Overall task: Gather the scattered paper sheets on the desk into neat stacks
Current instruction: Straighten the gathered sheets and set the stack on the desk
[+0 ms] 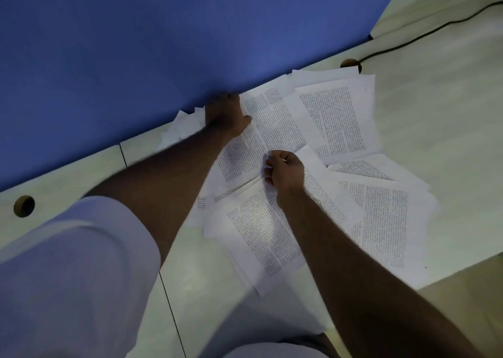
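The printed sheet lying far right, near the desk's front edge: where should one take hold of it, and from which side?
Probably its near right corner, coming from the desk's front edge. This printed sheet lies flat, its left part covered by the right forearm and other sheets; only the right side seems free, so a pinch there should lift it.

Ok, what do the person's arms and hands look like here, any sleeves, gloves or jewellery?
Both hands are bare, with no gloves: the left hand and the right hand. Both forearms are uncovered. The left arm has a pale, whitish sleeve rolled or ending near the elbow. No sleeve shows on the right arm in frame. No watch is visible; rings are too small to tell.
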